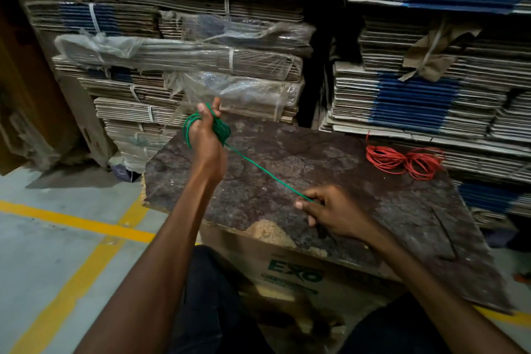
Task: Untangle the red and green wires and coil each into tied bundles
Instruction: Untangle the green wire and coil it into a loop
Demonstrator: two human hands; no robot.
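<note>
The green wire (260, 168) is wound in loops around my left hand (207, 135), which is raised above the far left corner of the dark board (359, 201). From those loops a straight green strand runs down to my right hand (327, 208), where thumb and fingers pinch its end just above the board. The red wire (402, 162) lies apart as a loose coiled bundle at the board's far right, with one end sticking up. No hand touches it.
The board rests on a cardboard box (298, 273) printed with green letters. Stacks of flattened cartons (201, 60) rise close behind, some wrapped in plastic. Grey floor with yellow lines (71, 221) lies to the left. My dark-trousered legs are below.
</note>
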